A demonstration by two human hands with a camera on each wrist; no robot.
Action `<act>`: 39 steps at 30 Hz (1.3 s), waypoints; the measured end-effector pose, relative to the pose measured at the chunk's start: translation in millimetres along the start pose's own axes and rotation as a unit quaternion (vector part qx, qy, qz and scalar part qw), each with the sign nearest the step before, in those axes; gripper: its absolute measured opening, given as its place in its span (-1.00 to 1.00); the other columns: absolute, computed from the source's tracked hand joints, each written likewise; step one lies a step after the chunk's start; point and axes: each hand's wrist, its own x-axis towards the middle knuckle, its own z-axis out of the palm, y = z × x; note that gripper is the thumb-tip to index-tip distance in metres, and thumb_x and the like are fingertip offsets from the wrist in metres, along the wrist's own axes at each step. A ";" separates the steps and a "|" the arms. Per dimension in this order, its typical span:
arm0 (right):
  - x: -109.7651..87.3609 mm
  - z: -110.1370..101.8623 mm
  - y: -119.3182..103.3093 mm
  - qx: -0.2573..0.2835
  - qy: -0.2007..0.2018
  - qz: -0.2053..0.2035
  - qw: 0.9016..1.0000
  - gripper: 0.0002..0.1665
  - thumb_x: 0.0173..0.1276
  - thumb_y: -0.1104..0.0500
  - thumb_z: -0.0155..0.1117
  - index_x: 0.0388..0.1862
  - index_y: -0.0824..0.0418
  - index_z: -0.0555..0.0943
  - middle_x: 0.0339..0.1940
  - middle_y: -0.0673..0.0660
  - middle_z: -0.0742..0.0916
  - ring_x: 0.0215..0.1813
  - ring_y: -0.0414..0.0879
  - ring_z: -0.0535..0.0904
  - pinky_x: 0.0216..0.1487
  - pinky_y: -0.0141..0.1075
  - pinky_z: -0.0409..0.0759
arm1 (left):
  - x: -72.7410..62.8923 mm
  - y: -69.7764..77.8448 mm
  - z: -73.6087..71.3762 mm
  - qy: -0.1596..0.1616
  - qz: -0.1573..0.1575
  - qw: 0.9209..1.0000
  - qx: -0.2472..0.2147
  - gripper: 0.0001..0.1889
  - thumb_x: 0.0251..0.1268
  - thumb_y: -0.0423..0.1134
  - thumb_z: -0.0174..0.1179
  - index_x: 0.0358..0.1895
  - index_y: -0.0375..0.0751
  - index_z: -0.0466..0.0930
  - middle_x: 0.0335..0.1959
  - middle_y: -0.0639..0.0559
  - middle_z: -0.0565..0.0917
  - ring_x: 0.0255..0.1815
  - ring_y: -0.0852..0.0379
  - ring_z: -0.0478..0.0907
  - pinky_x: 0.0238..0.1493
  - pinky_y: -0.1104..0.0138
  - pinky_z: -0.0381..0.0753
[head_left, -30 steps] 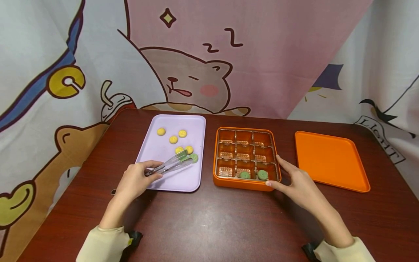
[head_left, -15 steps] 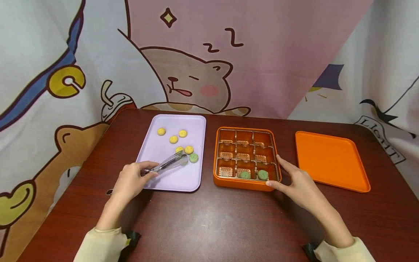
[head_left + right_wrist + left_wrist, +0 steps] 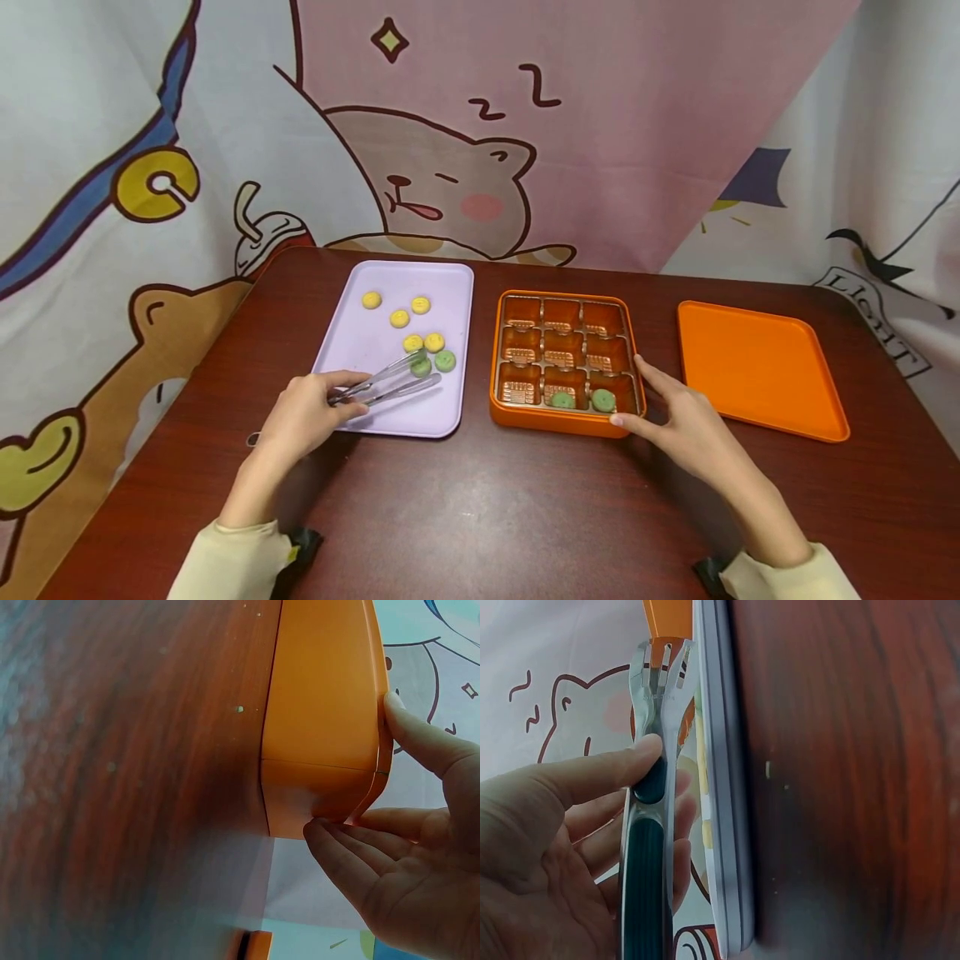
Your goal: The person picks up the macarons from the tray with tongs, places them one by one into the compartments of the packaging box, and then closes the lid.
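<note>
Five yellow pieces (image 3: 400, 318) are lying on the lilac tray (image 3: 442, 283), with two green pieces (image 3: 446, 361) sitting side by side just nearer the person. The left hand (image 3: 306, 407) is reaching in over the near left part of that tray and holding a pair of tongs (image 3: 645, 877), the thumb pressing one side of the dark green grip while the fingers are curling along the other. The tongs' two slotted metal arms are standing apart; seen from the head, the left-hand green piece is showing between their tips, the farther arm overlapping its edge. Whether either tip is touching the piece, I cannot tell. Right of the tray, an orange box (image 3: 551, 421) is standing on the dark red-brown table (image 3: 480, 508), its insert of nine compartments (image 3: 540, 367) facing up. Two more green discs (image 3: 603, 400) are resting in its nearest row, one in the middle compartment and one in the right. The right hand (image 3: 686, 425) is touching the box at its near right corner: the thumb is lying on the rim, spread well away from the other fingers, which are pressing fairly straight against the right side. Farther right, a flat orange panel with a raised edge (image 3: 757, 367) is lying on the table, and behind everything a cartoon-printed cloth (image 3: 637, 125) is hanging.
</note>
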 end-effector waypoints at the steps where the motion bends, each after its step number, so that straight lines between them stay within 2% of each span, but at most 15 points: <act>1: 0.1 0.1 0.1 0.000 0.000 0.000 1.000 0.18 0.24 -0.28 0.38 0.59 0.31 0.09 0.49 0.46 0.35 0.38 0.45 0.39 0.21 0.31 0.44 | 0.3 0.2 0.7 0.001 0.000 1.000 0.000 -0.59 0.05 -0.22 0.49 0.04 -0.03 0.75 -0.25 -0.11 0.80 -0.34 0.03 0.57 -0.32 0.24 0.42; 6: 0.7 0.2 0.1 -0.002 0.000 0.001 1.000 0.19 0.24 -0.28 0.38 0.59 0.31 0.10 0.49 0.47 0.35 0.37 0.44 0.40 0.21 0.31 0.44 | 2.3 1.8 2.5 0.016 -0.004 1.000 0.005 -0.57 0.06 -0.22 0.49 0.08 -0.07 0.73 -0.34 -0.06 0.79 -0.35 0.02 0.57 -0.34 0.22 0.43; 13: 0.9 -0.5 -0.7 -0.001 0.001 -0.001 1.000 0.18 0.24 -0.27 0.38 0.59 0.32 0.10 0.49 0.47 0.35 0.37 0.45 0.40 0.21 0.31 0.44 | 4.0 3.7 2.8 0.017 -0.008 1.000 0.022 -0.60 0.07 -0.23 0.48 0.05 -0.06 0.74 -0.16 -0.20 0.78 -0.28 -0.07 0.61 -0.27 0.05 0.50; 22: 0.3 0.0 -0.2 0.000 0.002 0.000 1.000 0.18 0.24 -0.27 0.39 0.59 0.32 0.10 0.49 0.47 0.35 0.36 0.45 0.41 0.20 0.30 0.45 | 6.4 5.1 4.0 0.006 -0.015 0.999 0.047 -0.62 0.10 -0.24 0.45 0.05 -0.04 0.75 -0.08 -0.27 0.76 -0.20 -0.23 0.67 -0.25 -0.06 0.53; 29: -0.4 -1.0 -0.6 0.002 0.002 -0.002 1.000 0.17 0.25 -0.27 0.38 0.59 0.31 0.09 0.50 0.47 0.35 0.37 0.45 0.40 0.21 0.31 0.44 | 6.2 2.6 4.3 -0.017 -0.018 0.998 0.055 -0.57 0.12 -0.19 0.45 0.12 -0.06 0.71 -0.03 -0.29 0.74 -0.18 -0.21 0.66 -0.21 -0.06 0.54; 39: -0.6 0.4 -0.3 0.004 0.002 -0.001 1.000 0.17 0.25 -0.26 0.38 0.59 0.32 0.10 0.49 0.47 0.35 0.36 0.45 0.42 0.20 0.30 0.45 | 5.3 0.9 7.6 -0.022 -0.018 0.998 0.049 -0.67 0.19 -0.25 0.38 0.05 -0.09 0.75 -0.03 -0.28 0.75 -0.11 -0.25 0.68 -0.20 -0.06 0.57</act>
